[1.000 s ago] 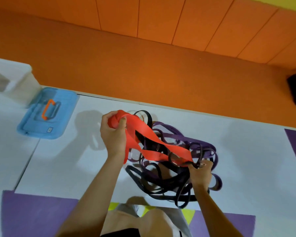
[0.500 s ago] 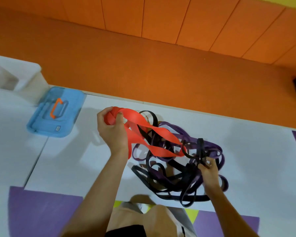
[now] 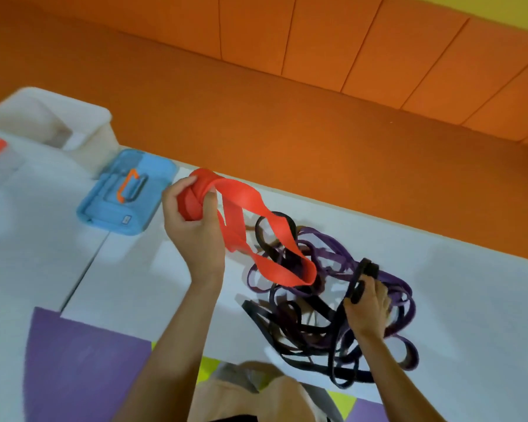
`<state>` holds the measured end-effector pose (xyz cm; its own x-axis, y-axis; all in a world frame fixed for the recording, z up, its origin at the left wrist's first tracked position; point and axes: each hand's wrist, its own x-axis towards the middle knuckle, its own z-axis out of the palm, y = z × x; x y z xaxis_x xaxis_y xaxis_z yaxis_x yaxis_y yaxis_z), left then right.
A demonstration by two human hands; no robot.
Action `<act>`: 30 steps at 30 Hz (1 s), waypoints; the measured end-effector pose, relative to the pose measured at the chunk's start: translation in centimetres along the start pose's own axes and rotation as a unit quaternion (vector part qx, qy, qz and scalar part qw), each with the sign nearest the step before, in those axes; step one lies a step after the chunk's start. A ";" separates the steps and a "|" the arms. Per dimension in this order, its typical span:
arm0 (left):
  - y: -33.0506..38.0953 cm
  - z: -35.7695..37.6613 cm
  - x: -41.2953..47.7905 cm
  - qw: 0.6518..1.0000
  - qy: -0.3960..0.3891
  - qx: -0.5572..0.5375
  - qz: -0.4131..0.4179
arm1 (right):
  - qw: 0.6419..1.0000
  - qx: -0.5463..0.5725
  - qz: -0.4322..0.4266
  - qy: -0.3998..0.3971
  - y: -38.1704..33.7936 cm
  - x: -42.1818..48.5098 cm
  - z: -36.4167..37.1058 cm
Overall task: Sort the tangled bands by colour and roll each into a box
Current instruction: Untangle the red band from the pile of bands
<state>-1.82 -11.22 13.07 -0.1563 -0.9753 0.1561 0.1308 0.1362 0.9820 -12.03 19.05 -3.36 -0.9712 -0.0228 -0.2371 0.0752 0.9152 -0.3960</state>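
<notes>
My left hand grips a bunched end of a wide red band, lifted above the white floor mat. The red band's free loop hangs down onto a tangled pile of black bands and purple bands. My right hand sits on the right side of that pile and pinches a black band, which loops over its fingers. A white open box stands at the far left.
A blue lid with an orange handle lies flat left of my left hand. An orange padded wall runs along the mat's far edge. Purple mat sections lie near me, by my knees.
My left hand has pulled the red band up and to the left, freeing it from the pile. My right hand let go of the red band and took hold of a black one.
</notes>
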 end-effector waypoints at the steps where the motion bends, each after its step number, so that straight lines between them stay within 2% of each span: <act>1: 0.4 -0.2 0.1 1.000 0.005 0.003 0.008 | 1.000 -0.001 -0.009 -0.002 -0.5 0.0 0.0; 5: 1.5 -1.2 -0.3 0.999 0.040 0.009 0.036 | 0.994 -0.017 -0.100 -0.044 -1.4 -0.2 0.3; 8: 2.6 -2.3 -0.3 0.998 0.039 0.019 0.046 | 0.965 -0.067 -0.217 -0.129 -1.9 -0.5 0.5; 12: 4.4 -4.5 0.3 0.996 0.034 0.048 0.068 | 0.933 -0.092 -0.303 -0.172 -3.4 -2.4 0.5; 16: 6.2 -6.1 1.5 0.990 0.036 0.070 0.120 | 0.917 -0.104 -0.341 -0.179 -5.9 -4.1 0.4; 21: 6.7 -6.8 4.7 0.982 0.034 0.090 0.161 | 0.904 0.008 -0.359 -0.232 -9.2 -5.2 0.9; 24: 4.8 -6.7 6.7 0.984 -0.002 0.111 0.140 | 0.905 0.014 -0.366 -0.217 -11.2 -5.0 1.8; 30: -1.9 -6.7 9.2 0.988 -0.102 0.116 0.007 | 0.926 0.013 -0.322 -0.194 -15.1 -4.6 4.1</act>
<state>3.03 -21.56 11.97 -0.3523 -0.9214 0.1643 -0.0896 0.2079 0.9740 -7.79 3.64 0.08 -0.6623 -0.7088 -0.2428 -0.4816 0.6510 -0.5867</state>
